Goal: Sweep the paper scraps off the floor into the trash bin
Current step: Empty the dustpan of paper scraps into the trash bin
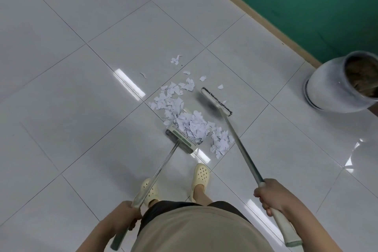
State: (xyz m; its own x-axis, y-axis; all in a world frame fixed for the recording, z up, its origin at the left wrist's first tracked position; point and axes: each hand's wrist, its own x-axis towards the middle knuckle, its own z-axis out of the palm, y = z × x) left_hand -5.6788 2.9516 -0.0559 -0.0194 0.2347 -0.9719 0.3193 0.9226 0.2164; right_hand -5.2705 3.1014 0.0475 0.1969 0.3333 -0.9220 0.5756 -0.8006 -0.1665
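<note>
The right hand (272, 196) gripped the broom (216, 102) handle at lower right; its head pointed up-left beside the scraps (184, 116); the left hand (126, 214) gripped the dustpan (181, 139) handle, slanting up-right.

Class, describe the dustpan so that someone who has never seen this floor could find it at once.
Start at the white tiled floor and find the pile of paper scraps at its centre. The dustpan lies at the pile's near edge, half buried. Its pale comb teeth and green stripe distinguish it from the dark-bristled broom.

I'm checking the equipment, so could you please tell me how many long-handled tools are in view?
2: the dustpan held by the left hand, and the broom held by the right hand.
</note>
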